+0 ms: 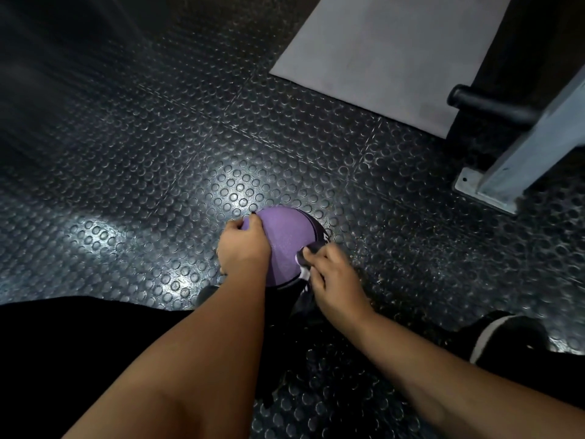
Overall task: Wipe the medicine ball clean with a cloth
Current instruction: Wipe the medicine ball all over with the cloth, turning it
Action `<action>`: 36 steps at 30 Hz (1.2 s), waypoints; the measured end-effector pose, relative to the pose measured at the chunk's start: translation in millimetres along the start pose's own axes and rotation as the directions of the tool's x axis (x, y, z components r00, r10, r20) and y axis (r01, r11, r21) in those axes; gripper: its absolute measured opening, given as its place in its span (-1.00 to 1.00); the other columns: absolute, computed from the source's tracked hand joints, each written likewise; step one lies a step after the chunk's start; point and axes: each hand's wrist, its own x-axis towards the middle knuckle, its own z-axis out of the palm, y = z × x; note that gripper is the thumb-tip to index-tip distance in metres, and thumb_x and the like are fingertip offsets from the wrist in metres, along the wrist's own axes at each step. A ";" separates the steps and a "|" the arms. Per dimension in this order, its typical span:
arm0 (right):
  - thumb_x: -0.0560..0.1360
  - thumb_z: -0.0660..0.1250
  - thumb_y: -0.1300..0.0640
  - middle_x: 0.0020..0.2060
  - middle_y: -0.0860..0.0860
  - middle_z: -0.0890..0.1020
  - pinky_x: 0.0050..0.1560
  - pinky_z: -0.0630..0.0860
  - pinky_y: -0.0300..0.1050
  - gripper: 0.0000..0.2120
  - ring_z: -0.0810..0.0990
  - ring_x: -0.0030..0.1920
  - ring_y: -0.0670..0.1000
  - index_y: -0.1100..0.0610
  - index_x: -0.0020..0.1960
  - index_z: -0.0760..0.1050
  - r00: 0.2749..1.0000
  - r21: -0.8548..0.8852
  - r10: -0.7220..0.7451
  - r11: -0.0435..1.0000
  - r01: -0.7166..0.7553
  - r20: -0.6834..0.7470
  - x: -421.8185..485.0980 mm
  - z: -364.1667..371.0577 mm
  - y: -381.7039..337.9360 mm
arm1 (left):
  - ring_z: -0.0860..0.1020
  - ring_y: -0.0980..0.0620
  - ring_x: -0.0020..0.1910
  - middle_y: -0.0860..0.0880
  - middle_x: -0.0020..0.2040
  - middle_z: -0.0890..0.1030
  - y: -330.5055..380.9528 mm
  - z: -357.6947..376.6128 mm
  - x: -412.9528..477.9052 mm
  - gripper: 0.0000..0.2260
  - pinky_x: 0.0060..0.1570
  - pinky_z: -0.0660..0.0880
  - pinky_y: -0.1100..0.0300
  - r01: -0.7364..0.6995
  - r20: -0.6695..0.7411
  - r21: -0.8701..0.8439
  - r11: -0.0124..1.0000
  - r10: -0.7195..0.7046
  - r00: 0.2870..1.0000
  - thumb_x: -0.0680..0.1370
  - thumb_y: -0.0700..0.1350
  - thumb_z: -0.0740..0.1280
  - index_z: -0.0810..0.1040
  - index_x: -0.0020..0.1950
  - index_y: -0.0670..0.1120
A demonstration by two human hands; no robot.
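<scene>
The round purple rubber medicine ball rests on the black studded rubber floor, just below the centre of the frame. The left hand grasps the ball's left side, fingers curled over its upper edge. The right hand clenches a crumpled dark-and-white cloth against the ball's lower right side. A flat grey mat lies at upper right, beside a grey metal post.

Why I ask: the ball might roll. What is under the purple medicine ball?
Only the studded black floor shows around the medicine ball; no stand shows there. Its underside is hidden by the ball itself, the left hand and the right hand pinching the cloth.
</scene>
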 end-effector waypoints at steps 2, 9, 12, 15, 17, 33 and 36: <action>0.50 0.22 0.26 -0.07 0.00 0.47 0.04 0.44 -0.16 -0.69 0.47 -0.04 0.05 0.23 0.20 0.56 0.999 -0.038 -0.004 0.999 0.002 -0.050 6.4 -0.7 4.1 | 0.56 -0.06 0.04 -0.01 0.06 0.64 0.3 2.6 -2.0 -0.59 0.14 0.47 0.04 -0.009 -0.005 0.032 0.999 0.010 1.000 0.53 0.25 0.25 0.56 0.26 0.04; 0.54 0.22 0.29 -0.11 0.05 0.48 0.02 0.50 0.05 -0.77 0.51 -0.09 0.09 0.25 0.11 0.61 0.982 -0.082 0.181 0.979 -0.185 -0.059 83.1 -4.2 9.8 | 0.55 -0.15 0.15 0.02 0.17 0.58 -10.2 12.4 -23.4 -0.51 0.22 0.45 -0.12 -0.002 -0.038 0.026 1.000 0.003 0.999 0.44 0.34 0.24 0.51 0.25 0.09; 0.52 0.23 0.31 0.01 0.10 0.51 0.08 0.50 0.03 -0.73 0.51 0.01 0.13 0.19 0.16 0.60 0.985 -0.116 0.169 0.978 -0.171 -0.026 82.2 -9.6 8.0 | 0.50 -0.19 0.21 0.03 0.25 0.50 -6.5 15.9 -33.2 -0.50 0.24 0.40 -0.21 0.041 -0.071 0.060 0.997 -0.037 0.997 0.46 0.34 0.22 0.47 0.28 0.09; 0.51 0.24 0.31 -0.02 0.05 0.50 0.03 0.47 -0.12 -0.73 0.48 -0.03 0.05 0.16 0.16 0.58 0.998 -0.127 0.061 0.990 -0.063 -0.025 38.1 -16.3 3.6 | 0.51 -0.17 0.20 0.03 0.23 0.52 -6.3 14.8 -36.2 -0.52 0.24 0.40 -0.25 0.074 -0.059 0.023 0.997 -0.073 0.996 0.45 0.35 0.16 0.45 0.25 0.13; 0.48 0.27 0.34 -0.06 0.00 0.49 0.01 0.45 -0.19 -0.72 0.47 -0.08 0.00 0.17 0.14 0.58 0.996 -0.127 -0.020 0.991 0.031 0.088 6.0 -27.2 10.4 | 0.52 -0.18 0.18 0.02 0.20 0.54 -5.0 12.4 -36.5 -0.54 0.23 0.40 -0.26 0.096 -0.062 -0.001 0.995 -0.096 0.993 0.44 0.35 0.14 0.45 0.22 0.14; 0.49 0.37 0.24 0.12 0.15 0.54 0.06 0.33 -0.31 -0.73 0.56 0.05 0.11 0.21 0.19 0.55 0.809 0.103 0.449 0.889 -0.445 -0.380 15.4 -94.5 38.0 | 0.45 -0.04 0.15 0.06 0.10 0.51 -13.0 -0.9 -92.5 -0.70 0.11 0.29 -0.03 -0.535 0.184 0.307 0.787 0.502 0.845 0.50 0.26 0.37 0.63 0.08 0.10; 0.49 0.36 0.24 0.08 0.12 0.57 0.12 0.38 -0.27 -0.76 0.56 0.06 0.09 0.18 0.16 0.58 0.848 0.096 0.375 0.925 -0.367 -0.373 11.6 -89.8 33.6 | 0.38 -0.02 0.27 0.07 0.22 0.41 -19.3 7.0 -106.2 -0.31 0.24 0.34 -0.16 -0.434 0.236 0.215 0.875 0.385 0.893 0.21 0.43 0.50 0.52 0.25 0.14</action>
